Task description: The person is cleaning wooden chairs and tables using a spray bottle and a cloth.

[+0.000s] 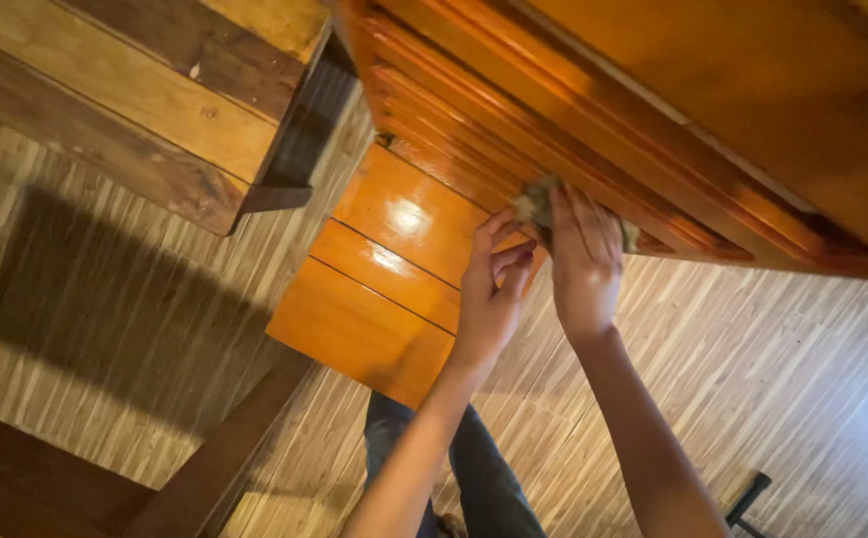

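Right hand: the right hand [585,261] lies flat, fingers spread, pressing a rag [538,206] against the grooved moulding [513,130] of an orange varnished cabinet [752,110]. Its grip is not closed round the rag; the palm and fingers pin it to the wood.

Left hand: the left hand [492,289] is just beside the right, fingers curled loosely, fingertips close to the rag's lower edge. Whether it pinches the cloth I cannot tell; it looks half open and holds nothing clearly.

Rag: small, greyish, crumpled, mostly hidden under the right fingers; one bit shows left of them, another peeks out at the right. It sits on the ridged trim, above the shiny panel [384,269].

Handling, as a judgement: the rag looks soft, light and limp, so it will fold into the grooves and bunch under pressure. Best held by a wad in the palm with fingertips driving it along a ridge; a loose corner may slip out.

Wood: stiff, glossy, probably slick under the cloth, with bright glare on the panel.

Around: striped floor [772,359] below, a darker rough wooden desk [155,110] at upper left, the person's jeans [484,478] at the bottom edge.
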